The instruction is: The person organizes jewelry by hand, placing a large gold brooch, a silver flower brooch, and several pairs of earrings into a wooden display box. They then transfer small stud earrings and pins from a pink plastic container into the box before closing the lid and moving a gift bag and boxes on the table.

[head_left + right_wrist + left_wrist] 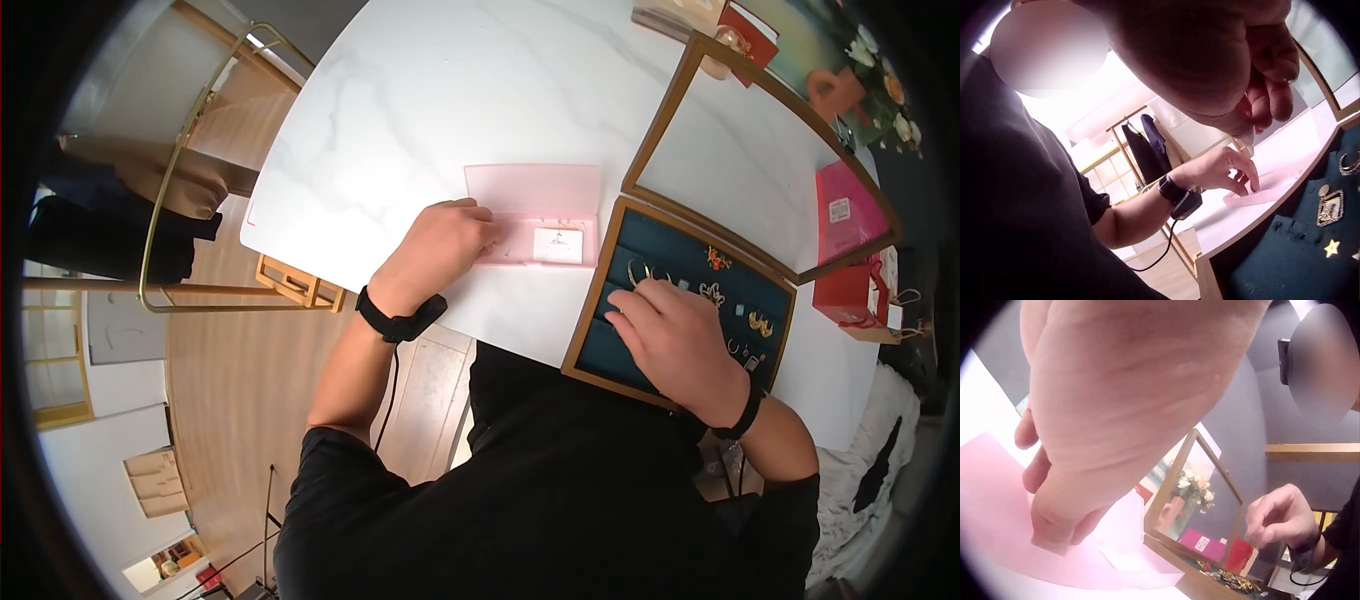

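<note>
My left hand (450,240) is at the left end of an open pink box (582,262); its bent fingers and thumb grip the edge there. A white card (558,246) with a small print lies inside this box. My right hand (675,335) is over an open wooden jewelry case (583,345) lined with dark teal fabric. Its thumb and fingertips pinch a thin gold-coloured piece (1247,537), too small to make out. Behind and beside that hand, several earrings and brooches sit in the lining, among them a red and gold brooch (718,258) and gold earrings (760,323).
The case's glass lid (655,115) stands raised toward the back right. Beyond it are a magenta packet (850,210), a red gift bag (845,295) and flowers (865,50). A brass-framed rack (160,215) with dark clothes stands left of the white marbled table (360,130).
</note>
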The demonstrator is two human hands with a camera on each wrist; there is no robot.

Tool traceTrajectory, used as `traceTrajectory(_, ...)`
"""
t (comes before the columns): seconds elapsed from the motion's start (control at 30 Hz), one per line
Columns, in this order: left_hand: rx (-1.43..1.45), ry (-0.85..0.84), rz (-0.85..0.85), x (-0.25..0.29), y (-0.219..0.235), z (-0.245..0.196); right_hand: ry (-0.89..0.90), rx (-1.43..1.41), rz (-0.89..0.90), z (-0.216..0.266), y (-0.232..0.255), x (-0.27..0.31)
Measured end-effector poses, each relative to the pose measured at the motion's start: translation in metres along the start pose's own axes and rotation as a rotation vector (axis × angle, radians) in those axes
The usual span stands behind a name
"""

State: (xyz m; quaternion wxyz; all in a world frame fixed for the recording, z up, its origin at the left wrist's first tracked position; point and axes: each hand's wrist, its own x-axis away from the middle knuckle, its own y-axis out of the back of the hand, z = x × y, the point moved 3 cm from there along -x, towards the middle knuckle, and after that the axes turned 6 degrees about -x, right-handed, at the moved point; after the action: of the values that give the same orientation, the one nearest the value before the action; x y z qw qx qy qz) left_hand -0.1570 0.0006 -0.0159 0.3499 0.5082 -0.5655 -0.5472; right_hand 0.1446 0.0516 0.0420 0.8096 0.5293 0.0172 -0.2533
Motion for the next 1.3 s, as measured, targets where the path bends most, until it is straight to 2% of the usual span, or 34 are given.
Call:
traceTrajectory(0.03,-0.050,-0.030,0.062,-0.001,-0.002,0.000,0.008,-0.016,0.004,0.002,-0.002,-0.005)
traceTrajectory(0.2,-0.040,-0.052,0.097,-0.004,-0.010,0.004,0.028,-0.024,-0.014,-0.006,-0.015,-0.013)
traceTrajectory(0.27,-0.011,-0.045,0.100,-0.003,-0.010,0.003,-0.066,-0.025,0.042,-0.015,-0.020,-0.013)
traceTrajectory(0.37,0.022,-0.041,0.094,-0.002,-0.011,0.003,-0.097,0.012,0.070,-0.025,-0.022,-0.019)
traceTrajectory(0.57,0.068,-0.015,0.049,0.000,-0.013,0.006,-0.144,-0.022,0.093,-0.042,-0.028,-0.034)
traceTrajectory(0.63,0.165,0.004,-0.072,0.001,-0.008,0.008,-0.125,-0.027,0.093,-0.044,-0.031,-0.041)
traceTrajectory(0.67,0.171,0.006,-0.070,0.002,-0.007,0.009,-0.104,-0.030,0.087,-0.046,-0.033,-0.044)
traceTrajectory(0.73,0.333,0.137,-0.063,0.007,-0.007,0.014,-0.100,-0.030,0.117,-0.052,-0.039,-0.052)
traceTrajectory(0.87,0.444,0.192,-0.169,0.011,-0.006,0.016,-0.028,-0.018,0.160,-0.062,-0.054,-0.066)
traceTrajectory(0.93,0.511,0.208,-0.230,0.014,-0.003,0.019,-0.061,-0.015,0.193,-0.066,-0.057,-0.073)
traceTrajectory(1.1,0.518,0.231,-0.246,0.022,0.003,0.021,-0.106,-0.002,0.241,-0.072,-0.059,-0.086)
traceTrajectory(1.3,0.526,0.273,-0.248,0.032,-0.002,0.018,-0.073,0.029,0.321,-0.070,-0.062,-0.091)
